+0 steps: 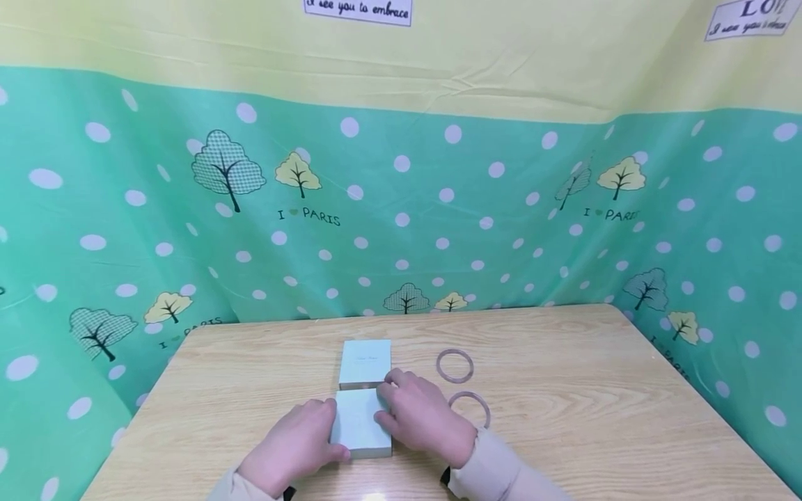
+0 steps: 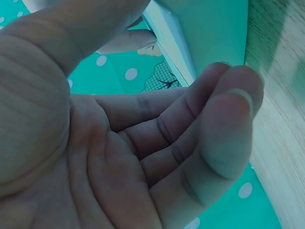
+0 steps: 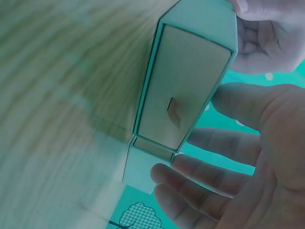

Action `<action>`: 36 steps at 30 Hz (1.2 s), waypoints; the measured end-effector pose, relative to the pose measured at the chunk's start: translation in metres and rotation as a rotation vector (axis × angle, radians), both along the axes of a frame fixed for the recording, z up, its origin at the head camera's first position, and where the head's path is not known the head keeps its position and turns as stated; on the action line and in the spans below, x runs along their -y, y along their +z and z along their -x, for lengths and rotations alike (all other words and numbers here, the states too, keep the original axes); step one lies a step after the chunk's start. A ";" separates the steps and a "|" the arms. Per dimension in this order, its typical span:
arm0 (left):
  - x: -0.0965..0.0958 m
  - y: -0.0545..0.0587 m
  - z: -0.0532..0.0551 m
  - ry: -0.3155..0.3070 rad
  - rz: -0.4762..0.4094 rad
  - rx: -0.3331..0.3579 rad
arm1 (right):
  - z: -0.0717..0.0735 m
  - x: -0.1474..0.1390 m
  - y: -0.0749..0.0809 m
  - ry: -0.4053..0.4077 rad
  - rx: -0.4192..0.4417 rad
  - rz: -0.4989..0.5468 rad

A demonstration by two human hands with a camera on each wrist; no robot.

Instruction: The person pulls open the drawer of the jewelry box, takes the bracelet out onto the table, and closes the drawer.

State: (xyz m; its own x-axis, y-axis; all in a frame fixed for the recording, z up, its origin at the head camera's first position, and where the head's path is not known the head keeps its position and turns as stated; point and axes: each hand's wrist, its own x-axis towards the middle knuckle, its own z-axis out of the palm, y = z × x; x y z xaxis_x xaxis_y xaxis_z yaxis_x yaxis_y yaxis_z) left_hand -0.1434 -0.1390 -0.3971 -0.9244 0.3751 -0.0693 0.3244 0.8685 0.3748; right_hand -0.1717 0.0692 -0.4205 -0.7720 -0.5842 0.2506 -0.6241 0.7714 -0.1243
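Two flat pale-blue boxes lie one behind the other on the table. My left hand holds the nearer box at its left side, the thumb at the front left corner and the fingers bent along the side. Over that box's right edge reaches my right hand, its thumb and forefinger touching the edge and the other fingers loosely extended toward the far box. The right wrist view shows the box's drawer front with a small ribbon tab, closed. Faint lettering marks the far box's lid.
Right of the boxes lie two pinkish translucent bangles, a far bangle and a near bangle partly behind my right hand. The wood-grain table runs back to a green dotted curtain, which also hangs at both sides.
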 end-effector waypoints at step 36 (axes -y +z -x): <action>0.002 0.002 0.001 -0.030 -0.011 0.051 | -0.006 0.003 -0.003 0.016 0.000 -0.017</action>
